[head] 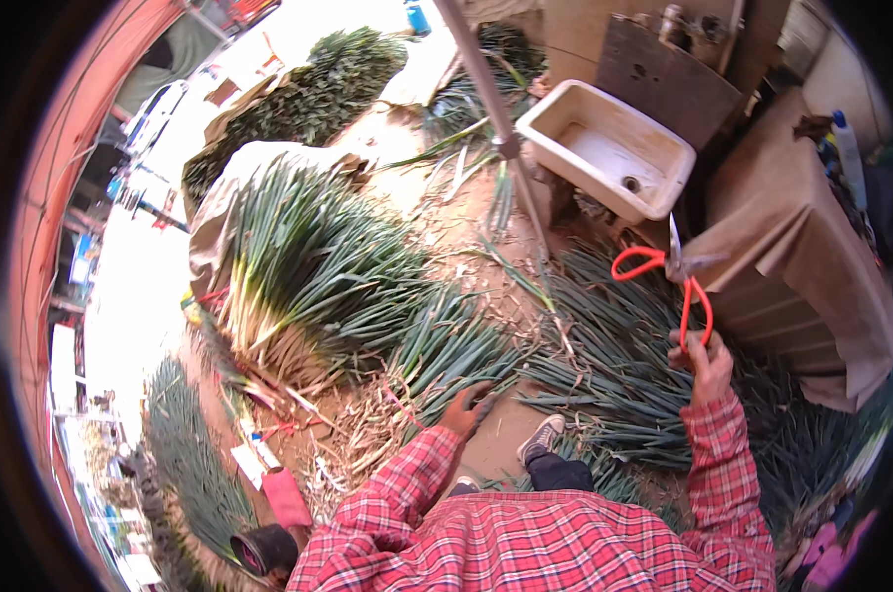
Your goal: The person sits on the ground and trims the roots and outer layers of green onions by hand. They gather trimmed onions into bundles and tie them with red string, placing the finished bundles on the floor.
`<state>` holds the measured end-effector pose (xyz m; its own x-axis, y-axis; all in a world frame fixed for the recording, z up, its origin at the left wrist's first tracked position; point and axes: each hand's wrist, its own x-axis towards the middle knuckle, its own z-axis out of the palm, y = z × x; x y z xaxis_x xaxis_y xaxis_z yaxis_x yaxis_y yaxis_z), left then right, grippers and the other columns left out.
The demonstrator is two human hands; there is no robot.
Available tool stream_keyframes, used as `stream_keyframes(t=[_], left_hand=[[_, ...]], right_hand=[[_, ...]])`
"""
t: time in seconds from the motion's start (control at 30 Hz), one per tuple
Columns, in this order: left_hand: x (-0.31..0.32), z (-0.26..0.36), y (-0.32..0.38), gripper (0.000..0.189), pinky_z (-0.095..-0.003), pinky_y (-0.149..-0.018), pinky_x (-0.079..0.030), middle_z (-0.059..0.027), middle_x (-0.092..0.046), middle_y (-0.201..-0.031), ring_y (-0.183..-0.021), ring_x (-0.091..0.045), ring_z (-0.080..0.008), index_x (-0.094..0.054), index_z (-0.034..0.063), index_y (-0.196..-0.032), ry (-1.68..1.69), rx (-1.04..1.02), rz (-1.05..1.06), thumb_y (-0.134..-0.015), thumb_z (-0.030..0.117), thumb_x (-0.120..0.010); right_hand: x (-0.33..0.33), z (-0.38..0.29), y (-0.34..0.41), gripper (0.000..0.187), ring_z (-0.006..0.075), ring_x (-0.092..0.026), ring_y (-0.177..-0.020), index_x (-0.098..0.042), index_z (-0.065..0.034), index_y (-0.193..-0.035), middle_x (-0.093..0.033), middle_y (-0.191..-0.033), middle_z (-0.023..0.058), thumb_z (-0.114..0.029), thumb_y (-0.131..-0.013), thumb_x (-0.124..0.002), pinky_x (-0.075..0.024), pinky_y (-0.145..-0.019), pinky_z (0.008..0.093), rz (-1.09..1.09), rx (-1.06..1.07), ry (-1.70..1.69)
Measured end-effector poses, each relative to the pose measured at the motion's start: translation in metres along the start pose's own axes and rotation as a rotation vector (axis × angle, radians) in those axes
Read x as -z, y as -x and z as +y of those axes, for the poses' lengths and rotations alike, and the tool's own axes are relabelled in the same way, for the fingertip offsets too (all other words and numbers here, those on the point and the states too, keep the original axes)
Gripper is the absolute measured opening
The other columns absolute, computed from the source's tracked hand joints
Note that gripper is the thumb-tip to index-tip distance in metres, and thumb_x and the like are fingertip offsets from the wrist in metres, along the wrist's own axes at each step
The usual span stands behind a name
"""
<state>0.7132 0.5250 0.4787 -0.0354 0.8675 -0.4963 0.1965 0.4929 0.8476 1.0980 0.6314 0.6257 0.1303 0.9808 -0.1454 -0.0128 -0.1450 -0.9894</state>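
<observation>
My right hand (705, 368) grips one handle loop of a pair of red-handled scissors (674, 268). The scissors are spread wide, and their metal blades reach towards a ceramic sink and a draped cloth. Low in front of me, my left hand (467, 411) holds nothing, its fingers apart. It is beside the leafy ends of a pile of green onions (446, 344); whether it touches them I cannot tell. A larger bundle of green onions (328, 259) leans behind that pile, pale stems to the left. More green onions (609, 355) lie on the ground below the scissors.
The white sink (602, 152) stands at the upper right, beside a brown cloth-draped block (794, 259). A metal pole (483, 89) rises between it and another heap of green onions (321, 89). Dry trimmings (372, 429) litter the ground by my left arm. My shoe (543, 436) is close to the leaves.
</observation>
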Motion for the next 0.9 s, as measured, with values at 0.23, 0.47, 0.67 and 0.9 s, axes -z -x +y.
stream_keyframes(t=[0.23,0.47,0.67,0.9], left_hand=[[0.024,-0.050,0.074,0.066,-0.0313,-0.066,-0.048,-0.0018,-0.057,-0.104,-0.082,-0.058,-0.0173,-0.029,0.0202,-0.139,0.713,0.350,-0.207,-0.088,0.057,-0.047],[0.132,-0.186,0.217,0.050,-0.0259,-0.042,-0.043,-0.0018,-0.053,-0.069,-0.047,-0.051,-0.0120,-0.040,0.0118,-0.120,0.754,0.187,0.326,-0.088,0.048,-0.054],[0.186,-0.216,0.323,0.031,-0.0291,-0.057,-0.051,-0.0026,-0.059,-0.073,-0.061,-0.059,-0.0144,-0.053,0.0136,-0.102,1.048,0.251,0.240,-0.090,0.042,-0.054],[0.187,-0.230,0.381,0.032,-0.0331,-0.067,-0.052,-0.0043,-0.058,-0.083,-0.073,-0.062,-0.0183,-0.054,0.0095,-0.099,1.255,0.361,0.364,-0.089,0.040,-0.055]], right_hand=[[-0.187,0.099,0.227,0.012,0.0119,-0.061,-0.067,-0.059,-0.0002,-0.090,-0.064,-0.074,0.0069,-0.011,-0.084,-0.060,-0.0507,-0.062,0.0287,-0.597,-0.324,0.265],[-0.314,0.145,0.353,0.022,0.0142,-0.060,-0.068,-0.062,-0.0033,-0.096,-0.063,-0.074,0.0066,-0.017,-0.079,-0.067,-0.0487,-0.064,0.0271,-1.141,-0.003,0.514],[-0.394,0.136,0.431,0.029,0.0325,-0.063,-0.076,-0.063,-0.0087,-0.091,-0.065,-0.080,0.0155,-0.034,-0.078,-0.066,-0.0495,-0.066,0.0400,-1.299,0.131,0.660],[-0.411,0.144,0.436,0.039,0.0313,-0.065,-0.082,-0.064,-0.0116,-0.105,-0.066,-0.088,0.0148,-0.044,-0.083,-0.059,-0.0511,-0.072,0.0390,-1.704,-0.097,0.691]])
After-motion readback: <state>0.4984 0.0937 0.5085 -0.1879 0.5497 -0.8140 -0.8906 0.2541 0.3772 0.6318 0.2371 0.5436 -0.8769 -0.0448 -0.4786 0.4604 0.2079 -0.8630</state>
